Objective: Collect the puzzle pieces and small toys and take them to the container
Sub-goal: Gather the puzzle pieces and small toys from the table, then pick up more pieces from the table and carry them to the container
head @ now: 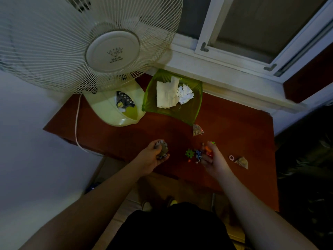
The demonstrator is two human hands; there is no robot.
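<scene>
Both forearms reach in from the near edge of the counter. The left hand has its grip curled round a clump of grey-brown small toys, held just above the counter near its front edge, left of centre. The right hand has its grip pinching an orange piece among the loose items at the front edge, right of centre.

Progress, as judged from the layout: collection is under way, delivery not yet done. The green container stands toward the far edge of the counter, beside the fan base, and holds only a folded cloth and crumpled white paper (no toys are visible inside it).

Items left on the counter:
- a green puzzle piece, just left of the right hand;
- a blue toy figure, touching or nearly touching the right fingers;
- a second green piece, just beyond the right fingertips;
- a pink ring and a small clear bag, right of the hand toward the right edge;
- another small bag, near the container's front corner.

Whether the bags belong to the task cannot be told.
</scene>
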